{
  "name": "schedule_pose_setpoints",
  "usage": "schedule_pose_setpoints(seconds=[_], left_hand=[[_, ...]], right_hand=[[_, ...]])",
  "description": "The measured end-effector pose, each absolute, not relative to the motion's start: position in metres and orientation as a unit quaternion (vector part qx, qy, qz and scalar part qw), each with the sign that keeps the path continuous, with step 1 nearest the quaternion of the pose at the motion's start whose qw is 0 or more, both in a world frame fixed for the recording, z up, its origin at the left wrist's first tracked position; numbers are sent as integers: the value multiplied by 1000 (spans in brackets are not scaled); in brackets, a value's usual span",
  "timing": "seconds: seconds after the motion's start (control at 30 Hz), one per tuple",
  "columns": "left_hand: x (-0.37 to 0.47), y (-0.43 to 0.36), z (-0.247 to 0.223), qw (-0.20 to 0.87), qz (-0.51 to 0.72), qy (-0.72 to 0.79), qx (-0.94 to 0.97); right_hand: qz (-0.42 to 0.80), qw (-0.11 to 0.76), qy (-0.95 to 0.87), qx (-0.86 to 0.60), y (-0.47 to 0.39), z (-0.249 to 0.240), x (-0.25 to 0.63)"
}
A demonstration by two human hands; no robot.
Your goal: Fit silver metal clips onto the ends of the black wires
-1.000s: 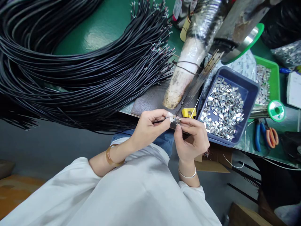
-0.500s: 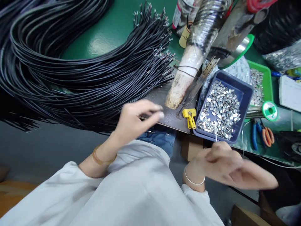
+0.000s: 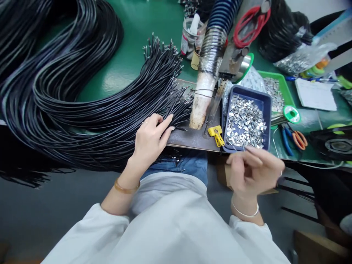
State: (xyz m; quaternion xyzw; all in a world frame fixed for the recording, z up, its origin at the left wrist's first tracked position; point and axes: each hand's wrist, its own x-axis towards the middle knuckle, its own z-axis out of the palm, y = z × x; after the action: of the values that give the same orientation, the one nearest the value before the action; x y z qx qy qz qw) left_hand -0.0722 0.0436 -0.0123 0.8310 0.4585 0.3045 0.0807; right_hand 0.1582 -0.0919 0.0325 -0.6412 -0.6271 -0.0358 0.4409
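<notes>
Loosely parted, the thumb and forefinger of a worker's left hand (image 3: 150, 139) reach over the near side of a thick bundle of black cables (image 3: 96, 113), one cable end showing just beyond the thumb tip; the hand appears to grip nothing. At right, the right hand (image 3: 254, 170) hovers half-curled by the near rim of a blue tray (image 3: 267, 110) filled with small metal pieces (image 3: 246, 121); blur leaves it unclear whether the fingers pinch a thin strand. The cables sweep across the left of the green bench (image 3: 129, 22), their ends fanned toward a white-tipped hose (image 3: 202, 99). A yellow clip (image 3: 216, 135) lies between hose and tray. Crossed ends could snag and drag neighbours along if one cable is pulled; cables at the near edge could slip off under their own weight, and a knocked tray rim could scatter pieces. No brand is legible: the writing on a notepad (image 3: 316, 95), far right, and a red-and-white label (image 3: 184, 42) on a clear cup (image 3: 196, 37) cannot be read.
</notes>
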Motion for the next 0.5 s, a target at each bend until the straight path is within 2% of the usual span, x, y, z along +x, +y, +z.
schedule_pose_setpoints(seconds=[0.17,0.3,0.43,0.5], left_hand=[[-76,50,-19,178,459,505,709],[-68,65,-23,291,604,511,538],[-60,72,-18,315,698,479,430],[-59,68,-12,362,733,418,397]], right_hand=[[-4,291,-607,-739,-83,43,191],[-77,273,-542,-791,-65,34,230],[-71,289,-541,-787,-41,17,253],[-49,278,-570,-772,-31,13,257]])
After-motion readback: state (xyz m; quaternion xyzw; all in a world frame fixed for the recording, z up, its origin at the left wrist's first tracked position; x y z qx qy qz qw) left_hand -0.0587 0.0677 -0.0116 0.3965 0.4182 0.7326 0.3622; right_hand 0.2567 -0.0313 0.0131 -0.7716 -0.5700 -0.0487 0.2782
